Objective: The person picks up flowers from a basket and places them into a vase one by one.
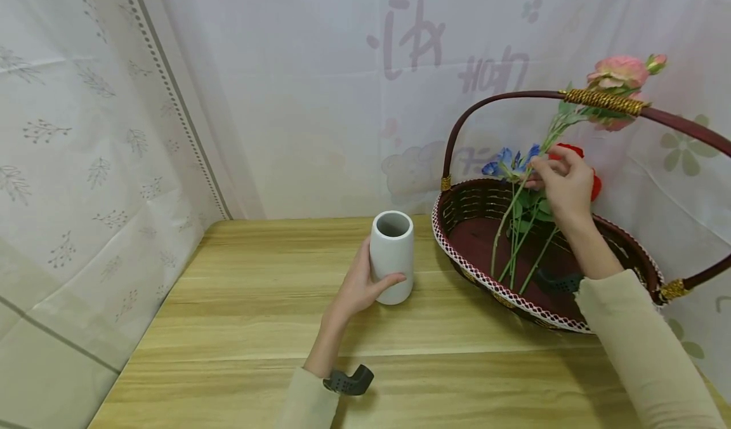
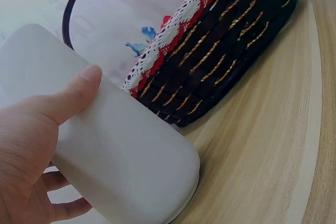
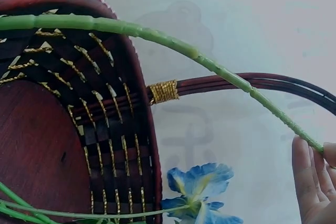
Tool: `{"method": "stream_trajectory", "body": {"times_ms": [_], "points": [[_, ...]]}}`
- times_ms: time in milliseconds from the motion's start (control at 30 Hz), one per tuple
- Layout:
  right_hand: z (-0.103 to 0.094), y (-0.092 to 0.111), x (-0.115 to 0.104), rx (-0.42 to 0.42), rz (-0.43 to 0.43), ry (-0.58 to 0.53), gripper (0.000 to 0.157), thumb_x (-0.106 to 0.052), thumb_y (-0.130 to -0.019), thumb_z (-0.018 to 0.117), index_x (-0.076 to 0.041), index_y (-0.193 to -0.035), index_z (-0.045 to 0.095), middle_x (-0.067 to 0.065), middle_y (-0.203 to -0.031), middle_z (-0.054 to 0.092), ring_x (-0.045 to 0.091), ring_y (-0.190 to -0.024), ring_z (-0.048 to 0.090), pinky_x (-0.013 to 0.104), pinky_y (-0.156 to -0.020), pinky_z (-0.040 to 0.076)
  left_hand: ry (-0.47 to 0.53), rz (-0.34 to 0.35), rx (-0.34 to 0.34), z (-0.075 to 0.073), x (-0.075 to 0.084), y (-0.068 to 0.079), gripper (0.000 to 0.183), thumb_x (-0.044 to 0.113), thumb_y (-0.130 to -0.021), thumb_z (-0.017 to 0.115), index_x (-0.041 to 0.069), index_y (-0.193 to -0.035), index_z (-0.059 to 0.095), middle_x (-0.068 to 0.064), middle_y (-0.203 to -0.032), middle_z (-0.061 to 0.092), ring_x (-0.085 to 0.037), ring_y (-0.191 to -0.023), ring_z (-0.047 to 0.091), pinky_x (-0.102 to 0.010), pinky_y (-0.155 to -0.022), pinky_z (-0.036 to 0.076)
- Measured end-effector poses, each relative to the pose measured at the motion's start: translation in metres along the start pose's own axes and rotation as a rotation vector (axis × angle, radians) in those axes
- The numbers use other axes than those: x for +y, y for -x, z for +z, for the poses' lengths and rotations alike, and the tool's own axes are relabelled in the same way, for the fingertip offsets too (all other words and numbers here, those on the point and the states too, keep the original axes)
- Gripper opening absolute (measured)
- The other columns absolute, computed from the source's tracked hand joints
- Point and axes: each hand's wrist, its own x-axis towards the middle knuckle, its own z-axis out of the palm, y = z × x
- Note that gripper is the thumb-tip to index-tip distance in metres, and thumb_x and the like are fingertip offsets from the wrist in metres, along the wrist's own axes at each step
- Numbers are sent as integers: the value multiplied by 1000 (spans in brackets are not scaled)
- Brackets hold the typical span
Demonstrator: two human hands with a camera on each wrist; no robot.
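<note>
A white vase stands upright on the wooden table, and my left hand grips its left side with the thumb across the front. In the left wrist view the thumb lies over the vase's smooth wall. Above the wicker basket, my right hand pinches the green stem of a pink flower. Its blooms overlap the basket handle in the head view. The long stem curves down across the right wrist view. Beside the right hand are a blue flower and a red flower, their stems leaning in the basket.
The dark red handle, wrapped with gold cord, arches high over the basket. A printed white curtain hangs behind the table, and a patterned cloth hangs at the left. The basket stands to the vase's right.
</note>
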Motion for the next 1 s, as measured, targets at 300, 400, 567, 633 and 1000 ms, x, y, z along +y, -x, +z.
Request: {"method": "stream_trajectory", "body": {"times_ms": [300,400,567,633,1000], "points": [[4,-1,-10,22,-38,-109,26,-3,-92,72,-2,-114,60,4,-77,70,13,-57,67,24,-58,57,4,21,3,-1,-2,0,95,27,-81,88,23,-155,30,-2,-142,48,-20,-124,51,-46,-104,43],[4,0,-10,27,-35,-108,23,-3,-92,72,-3,-112,61,3,-77,71,13,-57,68,24,-58,57,3,22,2,-1,-2,0,94,27,-81,88,21,-155,30,-3,-141,48,-20,-124,51,-46,-104,43],[4,4,-11,31,-9,-90,32,-7,-92,74,-2,-120,59,1,-80,73,12,-59,68,23,-60,57,3,11,-2,-1,-2,0,94,27,-81,88,21,-154,30,-3,-141,48,-20,-123,52,-45,-104,43],[5,6,-12,30,10,-94,40,-9,-91,74,-1,-127,57,1,-82,73,12,-60,69,23,-60,57,2,13,-1,0,-2,0,94,26,-80,88,21,-154,31,-3,-141,48,-20,-123,52,-45,-104,43],[17,23,-11,-21,78,-125,58,-10,-92,74,5,-142,47,3,-86,72,14,-65,69,25,-61,58,2,7,-5,-1,-1,1,95,27,-81,88,22,-155,29,-2,-142,47,-20,-124,51,-45,-104,43]]}}
